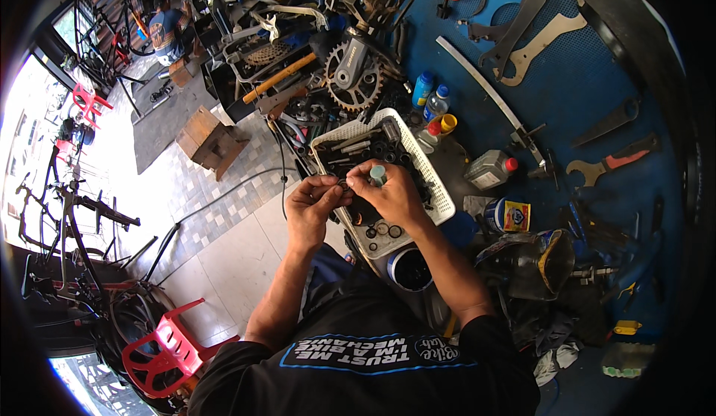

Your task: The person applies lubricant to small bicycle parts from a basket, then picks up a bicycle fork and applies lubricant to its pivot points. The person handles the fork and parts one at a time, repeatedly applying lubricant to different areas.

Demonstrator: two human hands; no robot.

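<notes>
My left hand (309, 209) and my right hand (394, 197) meet over a white plastic basket (426, 164). Between their fingertips is a small dark ring-shaped part (344, 184), pinched from both sides and too small to name exactly. A pale green, round-ended thing (378, 172) is also tucked in my right hand; its kind cannot be made out. Beneath the hands, the basket holds dark bike parts, metal rods (356, 139) and black rings. Several loose rings (382, 228) lie in its near end. My hands hide part of the contents.
Beyond the basket stand a crankset (350, 73) and piled tools. Bottles (437, 101) and a grey bottle with a red cap (491, 170) are on the right, before wrenches (541, 49) on a blue board. A red chair (170, 349) and bike frames occupy the left. Another person (168, 32) is far back.
</notes>
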